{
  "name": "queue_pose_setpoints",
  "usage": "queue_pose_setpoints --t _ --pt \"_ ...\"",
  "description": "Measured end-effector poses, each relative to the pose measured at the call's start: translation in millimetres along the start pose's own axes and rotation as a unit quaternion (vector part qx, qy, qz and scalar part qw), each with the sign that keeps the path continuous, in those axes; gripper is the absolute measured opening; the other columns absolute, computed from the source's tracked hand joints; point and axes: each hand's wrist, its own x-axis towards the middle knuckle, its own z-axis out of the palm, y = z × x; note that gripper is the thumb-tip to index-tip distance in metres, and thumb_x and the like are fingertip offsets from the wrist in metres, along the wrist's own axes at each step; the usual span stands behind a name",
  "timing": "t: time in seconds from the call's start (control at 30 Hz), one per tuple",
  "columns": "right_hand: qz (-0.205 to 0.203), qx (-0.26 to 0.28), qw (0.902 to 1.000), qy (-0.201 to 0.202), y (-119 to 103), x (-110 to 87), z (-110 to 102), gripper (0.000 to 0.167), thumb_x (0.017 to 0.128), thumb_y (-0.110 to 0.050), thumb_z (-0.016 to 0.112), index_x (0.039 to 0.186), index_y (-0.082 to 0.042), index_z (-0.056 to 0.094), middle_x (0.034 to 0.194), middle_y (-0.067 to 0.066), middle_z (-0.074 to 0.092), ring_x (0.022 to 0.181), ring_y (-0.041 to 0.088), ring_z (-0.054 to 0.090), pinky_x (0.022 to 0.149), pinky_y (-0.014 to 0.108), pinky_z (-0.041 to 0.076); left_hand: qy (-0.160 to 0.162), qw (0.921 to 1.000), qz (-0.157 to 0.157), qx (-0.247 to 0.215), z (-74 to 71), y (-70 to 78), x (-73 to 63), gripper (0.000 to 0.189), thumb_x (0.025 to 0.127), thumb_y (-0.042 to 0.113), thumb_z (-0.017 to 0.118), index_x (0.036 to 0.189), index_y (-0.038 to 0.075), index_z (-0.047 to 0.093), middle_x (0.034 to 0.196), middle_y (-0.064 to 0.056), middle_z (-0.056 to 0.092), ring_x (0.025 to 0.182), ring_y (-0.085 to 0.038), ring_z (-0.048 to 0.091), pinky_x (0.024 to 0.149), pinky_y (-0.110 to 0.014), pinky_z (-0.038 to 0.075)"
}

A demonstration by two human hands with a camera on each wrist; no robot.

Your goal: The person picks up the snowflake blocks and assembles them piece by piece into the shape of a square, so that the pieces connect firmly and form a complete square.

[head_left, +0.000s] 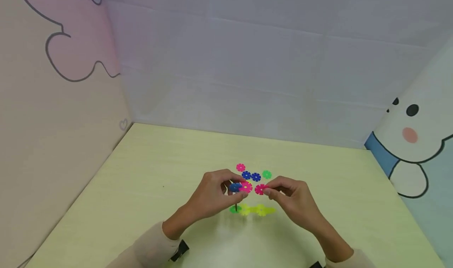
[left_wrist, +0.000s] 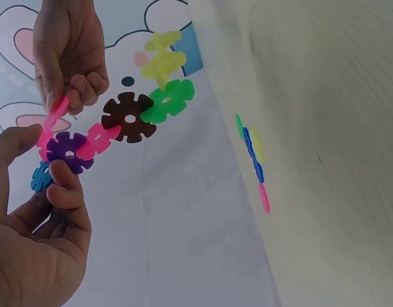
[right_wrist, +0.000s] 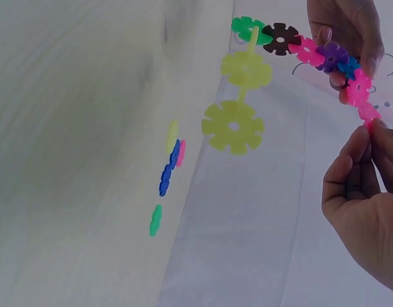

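My left hand holds a chain of interlocking snowflake discs, pinching it near a pink disc and a blue disc. In the left wrist view the chain runs on through a purple disc, another pink disc, a brown disc and a green disc. Several yellow discs hang at its far end. My right hand pinches a separate-looking pink disc beside the chain's pink end. Whether those two pink discs touch, I cannot tell.
Loose discs lie on the pale table beyond the hands: a pink one, two blue ones, a green one and a yellow one. A grey-white cloth backs the table; printed panels flank it.
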Motion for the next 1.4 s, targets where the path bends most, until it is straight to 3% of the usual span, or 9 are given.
queue_pose_setpoints --t 0.27,0.5,0.83,0.97,1.17,1.4 --pt "-0.045 -0.059 0.9971 0.015 -8.3 -1.0 6.6 0.015 0.092 -0.006 0.075 0.096 -0.020 0.078 0.091 -0.003 0.077 0.086 0.008 0.069 0.081 0.023 0.060 -0.014 0.9997 0.018 -0.004 -1.7 3.4 -1.7 0.024 0.089 0.025 0.082 0.110 0.014 0.078 0.091 0.005 0.072 0.066 -0.004 0.056 0.061 -0.019 0.051" --pt "-0.090 -0.121 0.9885 0.015 -7.7 -0.2 8.3 0.020 0.088 -0.006 0.079 0.094 -0.025 0.078 0.088 -0.013 0.074 0.078 0.004 0.063 0.068 0.022 0.055 -0.036 0.9992 0.012 0.014 -4.8 6.0 -3.6 0.025 0.089 0.022 0.082 0.112 0.013 0.079 0.090 0.006 0.071 0.069 0.001 0.054 0.062 -0.018 0.050" --pt "-0.131 -0.127 0.9829 0.028 -8.9 -0.8 14.3 0.024 0.085 0.001 0.080 0.093 -0.022 0.078 0.088 -0.014 0.074 0.078 0.002 0.065 0.069 0.022 0.056 -0.051 0.9987 -0.001 0.003 -3.7 10.4 -4.3 0.025 0.090 0.020 0.081 0.113 0.011 0.078 0.090 0.004 0.070 0.069 0.000 0.052 0.061 -0.018 0.049" --pt "-0.148 -0.122 0.9804 0.043 -7.6 -1.4 19.1 0.021 0.084 0.001 0.080 0.093 -0.018 0.079 0.087 -0.009 0.075 0.078 0.003 0.067 0.069 0.021 0.058 -0.048 0.9988 -0.004 -0.012 -1.3 9.4 -5.3 0.025 0.090 0.019 0.081 0.113 0.010 0.078 0.091 0.003 0.070 0.070 -0.001 0.053 0.062 -0.018 0.051" --pt "-0.138 -0.122 0.9809 0.062 -2.4 -2.1 27.4 0.014 0.085 -0.003 0.081 0.094 -0.015 0.080 0.088 -0.001 0.077 0.078 0.003 0.066 0.067 0.021 0.058 -0.041 0.9990 -0.015 -0.013 3.7 5.6 -7.2 0.027 0.090 0.021 0.082 0.113 0.010 0.077 0.092 0.003 0.070 0.071 -0.002 0.053 0.062 -0.018 0.051" --pt "-0.117 -0.114 0.9845 0.064 -1.5 -1.9 31.2 0.019 0.084 -0.004 0.082 0.092 -0.021 0.081 0.085 -0.012 0.075 0.071 0.002 0.060 0.061 0.021 0.051 -0.054 0.9979 -0.035 -0.003 1.3 4.3 -8.0 0.029 0.089 0.024 0.082 0.114 0.012 0.076 0.094 0.004 0.071 0.071 -0.002 0.057 0.065 -0.019 0.055"
